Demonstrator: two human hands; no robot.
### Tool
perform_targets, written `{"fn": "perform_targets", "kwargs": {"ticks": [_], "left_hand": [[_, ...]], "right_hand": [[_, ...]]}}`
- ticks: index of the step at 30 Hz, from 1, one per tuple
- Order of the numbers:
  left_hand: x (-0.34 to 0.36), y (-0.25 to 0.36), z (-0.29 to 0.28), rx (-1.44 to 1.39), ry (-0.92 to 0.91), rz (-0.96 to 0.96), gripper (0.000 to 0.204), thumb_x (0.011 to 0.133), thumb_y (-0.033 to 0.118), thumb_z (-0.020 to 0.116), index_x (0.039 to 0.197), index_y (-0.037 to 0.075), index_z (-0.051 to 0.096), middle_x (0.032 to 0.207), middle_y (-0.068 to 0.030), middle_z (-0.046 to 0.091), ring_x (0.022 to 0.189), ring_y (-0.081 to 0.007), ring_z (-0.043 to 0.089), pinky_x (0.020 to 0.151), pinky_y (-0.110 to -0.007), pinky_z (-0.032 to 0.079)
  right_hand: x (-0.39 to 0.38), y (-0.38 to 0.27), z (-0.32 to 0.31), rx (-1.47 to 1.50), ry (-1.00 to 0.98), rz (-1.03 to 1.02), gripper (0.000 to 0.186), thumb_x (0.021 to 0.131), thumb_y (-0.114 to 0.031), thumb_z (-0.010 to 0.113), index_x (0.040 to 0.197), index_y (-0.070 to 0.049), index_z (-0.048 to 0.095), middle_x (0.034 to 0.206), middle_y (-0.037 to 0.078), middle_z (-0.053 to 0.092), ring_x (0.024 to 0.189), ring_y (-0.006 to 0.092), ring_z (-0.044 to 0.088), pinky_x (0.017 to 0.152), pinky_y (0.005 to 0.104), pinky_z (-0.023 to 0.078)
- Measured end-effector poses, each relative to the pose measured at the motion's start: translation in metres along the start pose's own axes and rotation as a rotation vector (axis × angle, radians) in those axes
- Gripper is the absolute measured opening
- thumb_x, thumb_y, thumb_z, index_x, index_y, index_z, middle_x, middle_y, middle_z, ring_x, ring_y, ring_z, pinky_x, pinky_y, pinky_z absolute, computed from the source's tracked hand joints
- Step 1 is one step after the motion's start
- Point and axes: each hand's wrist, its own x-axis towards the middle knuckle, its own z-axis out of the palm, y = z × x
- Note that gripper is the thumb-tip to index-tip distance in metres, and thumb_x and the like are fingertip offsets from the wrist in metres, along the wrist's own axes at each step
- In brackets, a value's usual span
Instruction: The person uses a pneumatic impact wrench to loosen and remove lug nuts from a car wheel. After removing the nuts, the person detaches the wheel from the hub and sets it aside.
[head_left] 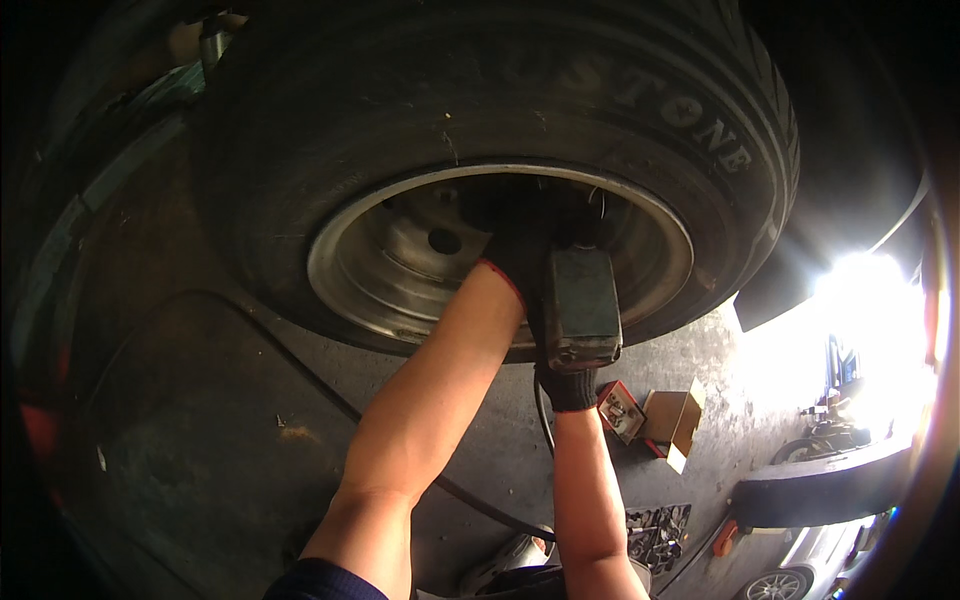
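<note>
A car wheel fills the upper middle, with a black tyre [700,150] around a silver steel rim [345,285]. A boxy dark grey air impact wrench [587,300] points into the rim's hollow. Below its body, my right hand [568,390], in a black knitted glove, grips the handle, though the tool hides most of the fingers. My left hand [515,245], in a dark glove with a red cuff edge, reaches inside the rim beside the wrench's front. Deep shadow covers its fingers, so I cannot make out what they touch.
A black hose [320,385] curves across the grey floor [250,440]. Right of my right forearm lie an opened cardboard box [672,418] and a tray of tools [657,535]. A dark bumper-like part [825,490] and a light-coloured car [815,560] are farther right, near strong glare.
</note>
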Motion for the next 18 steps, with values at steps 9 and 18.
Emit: {"fn": "perform_targets", "kwargs": {"ticks": [9, 18], "left_hand": [[-0.002, 0.009, 0.003, -0.015, 0.029, -0.08, 0.055, 0.102, 0.051, 0.051, 0.139, 0.013, 0.067, 0.14, -0.0142, 0.065, 0.13, -0.032, 0.061, 0.112, -0.046, 0.045], [0.004, 0.004, 0.008, 0.02, 0.06, -0.115, 0.064, 0.102, 0.057, 0.046, 0.144, 0.014, 0.066, 0.151, -0.0156, 0.062, 0.141, -0.0361, 0.057, 0.121, -0.05, 0.039]], "right_hand": [[0.001, -0.002, -0.008, 0.042, -0.071, -0.003, 0.054, 0.099, -0.027, 0.06, 0.151, -0.01, 0.056, 0.15, 0.019, 0.058, 0.14, 0.0396, 0.053, 0.119, 0.0508, 0.041], [-0.001, -0.004, -0.005, 0.302, -0.108, 0.18, 0.049, 0.105, -0.028, 0.057, 0.149, -0.005, 0.056, 0.151, 0.019, 0.058, 0.14, 0.0384, 0.053, 0.118, 0.0501, 0.041]]}}
